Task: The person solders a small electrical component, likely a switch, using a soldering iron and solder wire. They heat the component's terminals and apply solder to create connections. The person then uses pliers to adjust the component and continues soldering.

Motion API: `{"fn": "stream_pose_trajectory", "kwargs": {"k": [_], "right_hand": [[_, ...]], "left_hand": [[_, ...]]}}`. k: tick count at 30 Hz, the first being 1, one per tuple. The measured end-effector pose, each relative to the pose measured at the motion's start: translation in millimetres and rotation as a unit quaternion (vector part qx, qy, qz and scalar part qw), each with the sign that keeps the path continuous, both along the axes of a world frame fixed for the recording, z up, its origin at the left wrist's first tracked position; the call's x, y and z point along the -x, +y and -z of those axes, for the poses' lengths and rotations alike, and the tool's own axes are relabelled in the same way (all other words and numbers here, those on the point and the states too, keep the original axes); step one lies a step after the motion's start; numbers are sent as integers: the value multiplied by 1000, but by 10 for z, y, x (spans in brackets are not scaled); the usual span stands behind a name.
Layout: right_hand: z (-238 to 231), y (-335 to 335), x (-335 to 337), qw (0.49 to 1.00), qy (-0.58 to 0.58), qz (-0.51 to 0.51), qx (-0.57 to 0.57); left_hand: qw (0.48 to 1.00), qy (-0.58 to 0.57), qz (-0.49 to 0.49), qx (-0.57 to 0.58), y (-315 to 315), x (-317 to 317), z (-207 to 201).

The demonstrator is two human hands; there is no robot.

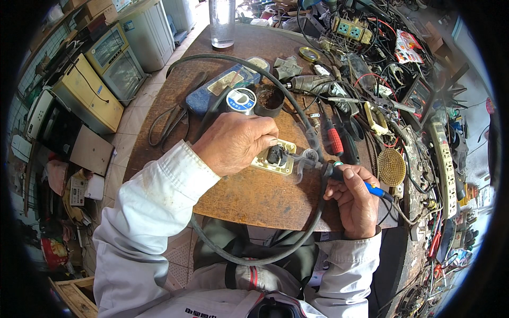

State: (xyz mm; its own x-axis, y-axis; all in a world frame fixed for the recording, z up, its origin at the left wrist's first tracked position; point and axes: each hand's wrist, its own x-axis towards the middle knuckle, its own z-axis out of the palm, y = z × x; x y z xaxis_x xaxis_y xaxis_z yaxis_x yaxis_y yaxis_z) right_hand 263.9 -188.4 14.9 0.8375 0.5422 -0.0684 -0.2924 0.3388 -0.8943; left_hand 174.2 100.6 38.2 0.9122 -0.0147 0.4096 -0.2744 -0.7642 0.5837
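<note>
My left hand (238, 140) is closed over a cream plastic socket housing (289, 165), its thumb and forefinger pinched together. What they pinch is hidden. A dark piece (275, 155) sits in the housing just below those fingertips. In my right hand (355, 199) is a soldering iron with a blue handle (375, 190), its front end pointing left toward the housing. Pale wisps of smoke (305, 161) curl between the iron and the housing. A thick black cable (254, 262) loops around both hands and hangs over the table's near edge.
On the wooden table (249, 201) beyond my hands stand a spool (241, 99) with a blue-white label and a dark round tin (269, 100). Scissors (172, 122) lie at left, a red-handled screwdriver (334, 139) at right. Tangled wires and a power strip (444, 167) crowd the right side.
</note>
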Motion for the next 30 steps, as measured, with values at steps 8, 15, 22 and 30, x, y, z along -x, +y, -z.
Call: {"fn": "stream_pose_trajectory", "kwargs": {"k": [8, 15, 22, 30], "right_hand": [[0, 6, 1, 1000, 1, -1, 0], [-7, -1, 10, 1000, -3, 10, 5], [8, 13, 13, 1000, 0, 25, -13], [9, 0, 7, 1000, 9, 24, -13]], "left_hand": [[1000, 4, -2, 1, -4, 4, -3], [1000, -4, 1, -1, -1, -4, 5], [1000, -8, -7, 1, -8, -3, 5], [1000, -4, -5, -2, 4, -16, 20]]}}
